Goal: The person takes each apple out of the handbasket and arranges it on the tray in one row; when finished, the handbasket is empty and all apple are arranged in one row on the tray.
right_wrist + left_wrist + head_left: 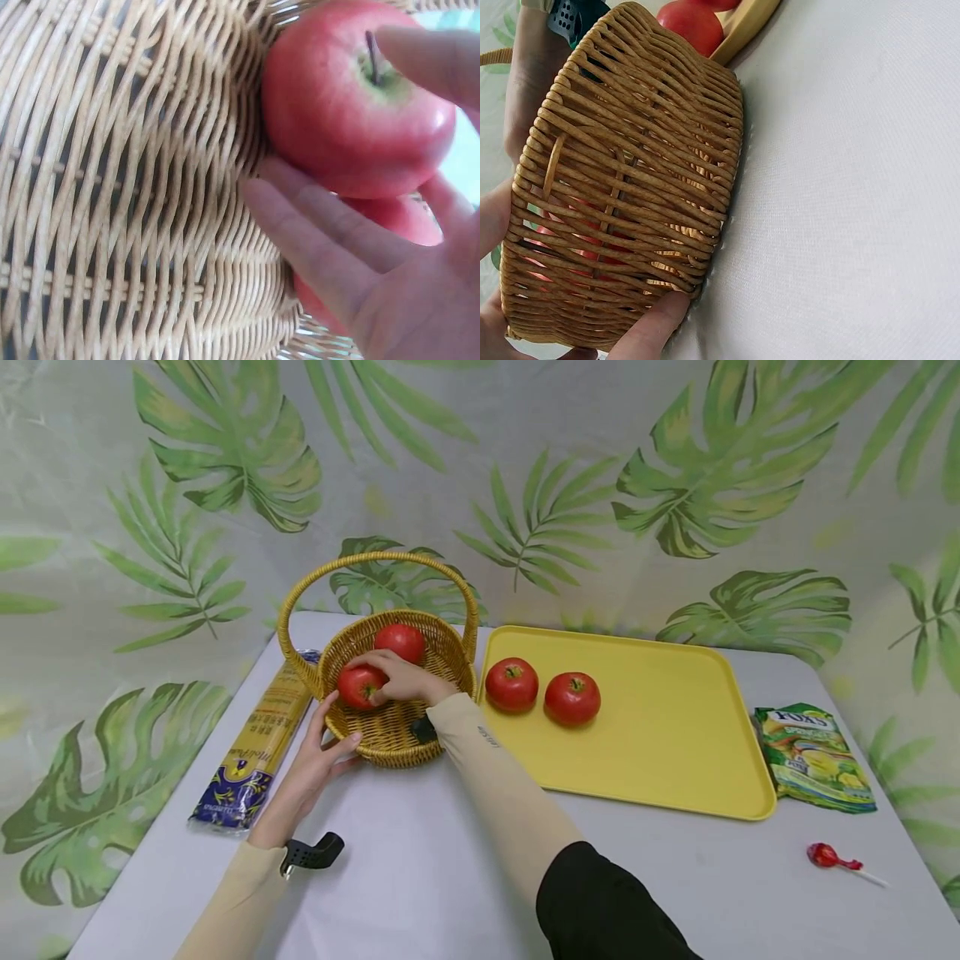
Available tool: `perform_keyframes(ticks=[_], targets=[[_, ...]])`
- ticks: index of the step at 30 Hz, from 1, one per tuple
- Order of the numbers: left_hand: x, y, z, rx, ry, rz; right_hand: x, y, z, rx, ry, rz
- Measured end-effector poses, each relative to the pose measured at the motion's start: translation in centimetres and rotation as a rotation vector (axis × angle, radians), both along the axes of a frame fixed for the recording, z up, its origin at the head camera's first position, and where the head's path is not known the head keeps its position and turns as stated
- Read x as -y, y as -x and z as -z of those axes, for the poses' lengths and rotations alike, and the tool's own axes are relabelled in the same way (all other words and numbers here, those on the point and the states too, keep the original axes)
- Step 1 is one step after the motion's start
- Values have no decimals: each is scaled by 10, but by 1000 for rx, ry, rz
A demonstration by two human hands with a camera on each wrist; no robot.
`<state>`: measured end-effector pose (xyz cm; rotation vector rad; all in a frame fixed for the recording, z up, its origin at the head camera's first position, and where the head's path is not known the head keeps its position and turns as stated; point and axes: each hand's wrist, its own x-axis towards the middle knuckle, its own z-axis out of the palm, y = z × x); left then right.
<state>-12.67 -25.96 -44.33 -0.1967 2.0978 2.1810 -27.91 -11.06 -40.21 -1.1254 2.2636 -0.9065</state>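
Note:
In the head view a wicker basket (382,745) with a tall arched handle stands at the back left. My right hand (408,682) reaches inside and holds a red apple (356,687) at the basket's left side. In the right wrist view, the thumb lies by the stem of that apple (322,112) and the other fingers (322,232) reach around and below it. A second red apple (402,642) sits behind it. My left hand (311,772) grips the front left of the basket, fingers spread on its wall and rim.
Right of the basket lies a yellow tray (660,727) bearing two red apples (572,699). A long pasta packet (251,752) lies on the left, beside my left hand. At the right are a green candy bag (813,760) and a red lollipop (825,856).

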Motion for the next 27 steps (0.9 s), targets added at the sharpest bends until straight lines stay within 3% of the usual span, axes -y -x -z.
perform_keyframes(ticks=[7, 14, 19, 27], targets=[[0, 0, -1, 3, 3, -1, 4, -3, 1, 17, -32, 49], [0, 0, 0, -2, -12, -1, 6, -6, 0, 144, 25, 66], [0, 0, 0, -5, -8, 0, 2, -6, -3, 180, 54, 53], [1, -1, 0, -3, 4, -2, -15, -3, -9, 383, 186, -1]])
